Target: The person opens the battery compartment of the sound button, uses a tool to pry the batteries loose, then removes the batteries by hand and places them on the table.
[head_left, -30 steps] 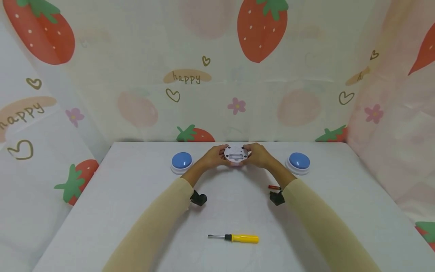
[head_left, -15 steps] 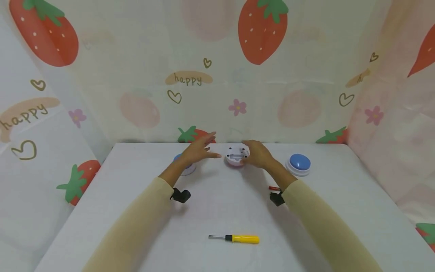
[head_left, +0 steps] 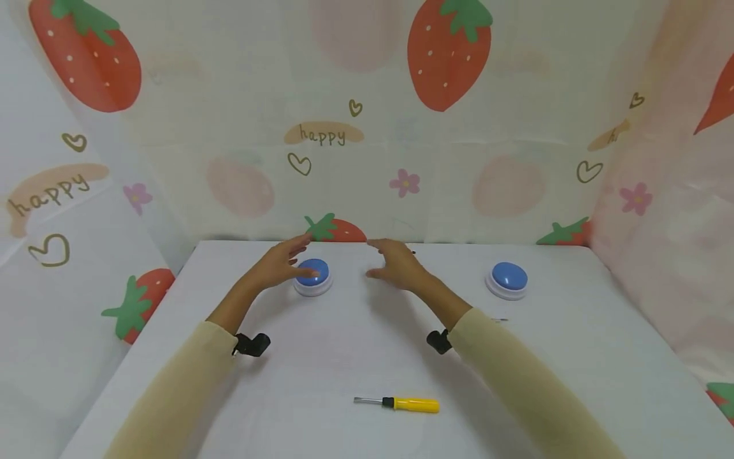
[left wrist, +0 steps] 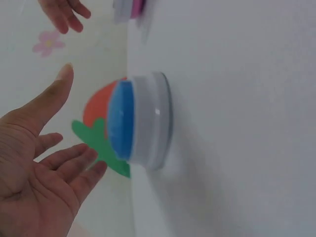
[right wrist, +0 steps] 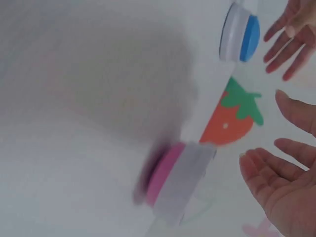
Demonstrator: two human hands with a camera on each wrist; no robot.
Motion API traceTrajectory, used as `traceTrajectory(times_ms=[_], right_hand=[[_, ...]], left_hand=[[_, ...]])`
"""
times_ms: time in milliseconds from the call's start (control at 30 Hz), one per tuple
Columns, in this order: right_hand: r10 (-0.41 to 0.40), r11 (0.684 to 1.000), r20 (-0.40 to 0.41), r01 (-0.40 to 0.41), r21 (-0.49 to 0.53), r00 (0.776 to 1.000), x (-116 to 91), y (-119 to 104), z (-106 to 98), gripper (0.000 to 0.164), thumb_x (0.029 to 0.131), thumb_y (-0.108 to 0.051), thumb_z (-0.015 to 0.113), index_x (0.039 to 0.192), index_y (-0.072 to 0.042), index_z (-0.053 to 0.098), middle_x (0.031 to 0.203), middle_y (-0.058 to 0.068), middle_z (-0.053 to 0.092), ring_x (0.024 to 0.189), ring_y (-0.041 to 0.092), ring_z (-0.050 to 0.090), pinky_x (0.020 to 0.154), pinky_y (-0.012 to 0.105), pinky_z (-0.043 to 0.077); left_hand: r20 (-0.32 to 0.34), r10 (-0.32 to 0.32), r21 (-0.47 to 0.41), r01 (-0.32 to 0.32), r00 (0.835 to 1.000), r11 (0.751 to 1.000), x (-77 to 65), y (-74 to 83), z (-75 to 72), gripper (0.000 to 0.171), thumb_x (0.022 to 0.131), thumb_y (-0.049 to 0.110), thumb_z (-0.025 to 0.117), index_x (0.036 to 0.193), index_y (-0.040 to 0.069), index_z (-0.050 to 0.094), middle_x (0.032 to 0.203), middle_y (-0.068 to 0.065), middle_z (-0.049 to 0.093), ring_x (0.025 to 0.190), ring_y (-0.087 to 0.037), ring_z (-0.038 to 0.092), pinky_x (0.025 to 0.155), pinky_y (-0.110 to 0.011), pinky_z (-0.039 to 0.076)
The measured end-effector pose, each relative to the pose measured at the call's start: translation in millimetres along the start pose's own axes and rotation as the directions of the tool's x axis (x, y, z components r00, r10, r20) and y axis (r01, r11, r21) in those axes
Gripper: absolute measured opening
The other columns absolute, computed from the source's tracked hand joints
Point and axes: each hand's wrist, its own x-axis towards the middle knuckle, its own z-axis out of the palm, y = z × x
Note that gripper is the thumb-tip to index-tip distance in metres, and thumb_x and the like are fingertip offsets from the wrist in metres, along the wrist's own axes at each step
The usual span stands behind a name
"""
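My left hand (head_left: 278, 264) hovers with spread fingers by the left blue-topped push button (head_left: 313, 274). In the left wrist view that button (left wrist: 148, 118) stands upright on its white base, apart from the fingers. My right hand (head_left: 398, 264) is raised at the back middle of the table, fingers apart and holding nothing. A pink-topped push button (right wrist: 180, 180) lies upside down on the table beside it in the right wrist view, white base up. My right hand mostly hides this button in the head view.
A second blue-topped button (head_left: 509, 277) stands at the back right. A yellow-handled screwdriver (head_left: 414, 405) lies near the front middle. One small thin thing (head_left: 501, 319) shows beside the right sleeve, too small to identify. Printed cloth walls bound the table (head_left: 321, 357).
Both hands held the upturned pink button; first the left let go and moved left to the blue button. The right has since released it too and shifted left.
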Motion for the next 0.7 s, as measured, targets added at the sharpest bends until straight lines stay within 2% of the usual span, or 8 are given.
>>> traceTrajectory(times_ms=[200,367,467,700], right_hand=[[0.012,0.997,0.138,-0.021,0.070,0.990,10,-13,31,0.067,0.095,-0.024,0.074,0.151,-0.002,0.045,0.149,0.017,0.052,0.131,0.034,0.055,0.109,0.045,0.047],[0.027,0.998,0.251,-0.039,0.045,0.968,18,-23,50,0.071,0.096,-0.030,0.071,0.154,-0.004,0.041,0.153,0.015,0.048,0.141,0.031,0.045,0.116,0.045,0.037],[0.027,0.999,0.302,-0.039,0.034,0.953,21,-26,59,0.074,0.096,-0.033,0.070,0.156,-0.003,0.038,0.156,0.015,0.044,0.145,0.030,0.039,0.120,0.043,0.032],[0.067,0.997,0.359,-0.079,0.017,0.931,19,-25,69,0.078,0.097,-0.035,0.069,0.158,-0.005,0.032,0.160,0.013,0.039,0.148,0.028,0.035,0.121,0.041,0.030]], left_hand=[[-0.011,-0.068,0.016,0.069,0.998,0.998,-9.4,-29.7,9.5,0.098,0.083,0.014,0.086,0.158,-0.003,0.026,0.159,-0.028,0.033,0.144,-0.045,0.035,0.114,-0.053,0.037],[-0.031,-0.075,0.021,0.075,0.997,0.997,-13.1,-46.9,16.8,0.098,0.081,0.014,0.087,0.156,-0.006,0.028,0.153,-0.031,0.039,0.142,-0.046,0.039,0.113,-0.050,0.038],[-0.044,-0.059,-0.004,0.059,0.997,0.998,-13.3,-51.1,19.6,0.096,0.080,0.011,0.087,0.155,-0.006,0.030,0.153,-0.031,0.040,0.141,-0.046,0.040,0.112,-0.049,0.040],[-0.036,-0.036,-0.045,0.034,0.999,0.998,-11.5,-51.3,22.5,0.094,0.077,0.007,0.089,0.154,-0.005,0.035,0.153,-0.029,0.041,0.141,-0.044,0.041,0.109,-0.046,0.043]])
